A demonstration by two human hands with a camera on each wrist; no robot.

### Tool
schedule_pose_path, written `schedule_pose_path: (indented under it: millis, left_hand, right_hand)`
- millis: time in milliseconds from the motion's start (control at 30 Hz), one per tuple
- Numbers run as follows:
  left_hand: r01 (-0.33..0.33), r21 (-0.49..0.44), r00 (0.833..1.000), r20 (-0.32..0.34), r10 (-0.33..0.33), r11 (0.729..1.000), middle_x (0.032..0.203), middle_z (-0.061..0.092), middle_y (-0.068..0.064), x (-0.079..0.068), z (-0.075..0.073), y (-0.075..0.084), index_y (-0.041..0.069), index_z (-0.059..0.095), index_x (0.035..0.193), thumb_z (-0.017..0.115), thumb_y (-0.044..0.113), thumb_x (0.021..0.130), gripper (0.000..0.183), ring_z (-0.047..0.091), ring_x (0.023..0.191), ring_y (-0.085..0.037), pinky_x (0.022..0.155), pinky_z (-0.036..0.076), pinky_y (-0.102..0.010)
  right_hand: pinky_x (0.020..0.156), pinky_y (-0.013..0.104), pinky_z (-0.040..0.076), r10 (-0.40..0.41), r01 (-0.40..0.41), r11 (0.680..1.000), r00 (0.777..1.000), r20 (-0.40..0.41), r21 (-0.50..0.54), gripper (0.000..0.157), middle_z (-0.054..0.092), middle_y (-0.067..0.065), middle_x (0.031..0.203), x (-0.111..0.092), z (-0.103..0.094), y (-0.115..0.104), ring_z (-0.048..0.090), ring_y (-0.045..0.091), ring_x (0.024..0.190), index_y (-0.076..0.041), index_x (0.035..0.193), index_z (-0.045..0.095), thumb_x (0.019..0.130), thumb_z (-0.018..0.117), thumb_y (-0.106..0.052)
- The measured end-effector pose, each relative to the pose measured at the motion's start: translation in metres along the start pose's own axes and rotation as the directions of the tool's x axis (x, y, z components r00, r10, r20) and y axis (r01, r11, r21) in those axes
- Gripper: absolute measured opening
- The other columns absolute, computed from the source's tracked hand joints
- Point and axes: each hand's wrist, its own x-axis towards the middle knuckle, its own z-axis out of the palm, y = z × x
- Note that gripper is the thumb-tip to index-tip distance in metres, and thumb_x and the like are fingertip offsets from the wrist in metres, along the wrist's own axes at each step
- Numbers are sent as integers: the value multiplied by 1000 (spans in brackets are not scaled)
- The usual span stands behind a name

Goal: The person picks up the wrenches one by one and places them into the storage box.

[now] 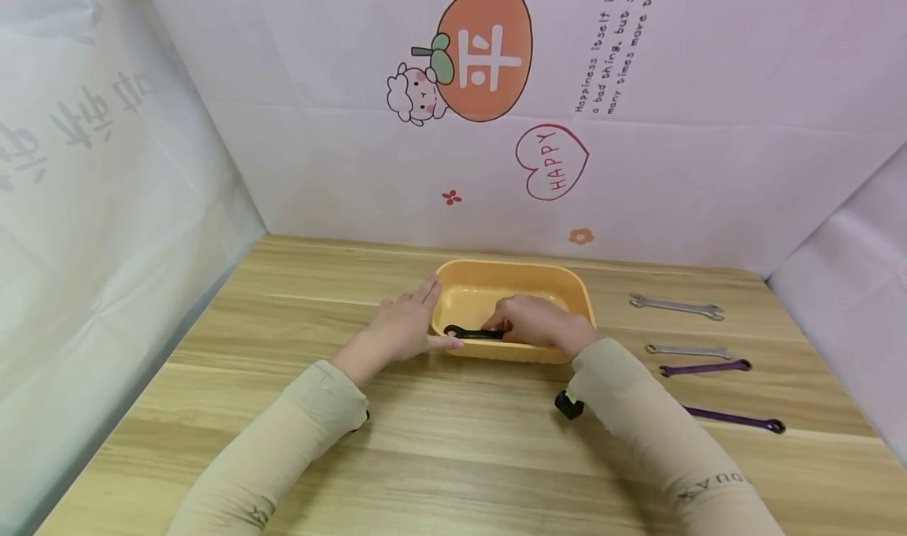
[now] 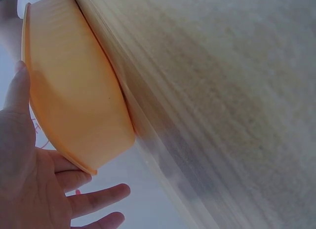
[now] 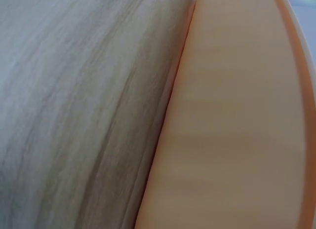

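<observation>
An orange-yellow plastic tub [image 1: 512,271] stands on the wooden table near the back wall. My left hand [image 1: 404,325] is at its left end, thumb along the front rim and fingertips at the left rim. The left wrist view shows the other fingers of this hand spread and nearly straight beside the tub wall [image 2: 81,86]. Inside the tub, my right hand [image 1: 533,319] holds a black wrench [image 1: 476,334] close to the front wall, its ring end pointing left. My fingers cover the wrench's other end. Only the outer tub wall [image 3: 232,120] and tabletop fill the right wrist view.
Right of the tub lie a silver open-ended wrench [image 1: 676,308], a smaller silver wrench [image 1: 687,352], a short purple wrench [image 1: 705,368] and a longer purple wrench [image 1: 737,419], partly behind my right sleeve. A small black object [image 1: 569,404] shows beside that cuff. A printed white cloth [image 1: 340,166] hangs behind.
</observation>
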Motion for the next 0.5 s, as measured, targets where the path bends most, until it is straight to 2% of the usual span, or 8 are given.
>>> schedule_pose_path:
  millis: [500]
  left_hand:
    - [3, -5, 1000, -1, -3, 1000, 171, 6, -7, 0, 1, 2, 5, 11, 164, 52, 81, 87, 117, 43, 142, -40, 106, 37, -67]
  right_hand:
    - [77, 35, 56, 21, -20, 999, 998, -52, 25, 32, 71, -3, 97, -7, -2, 8, 66, 12, 85, -11, 122, 77, 92, 72, -1]
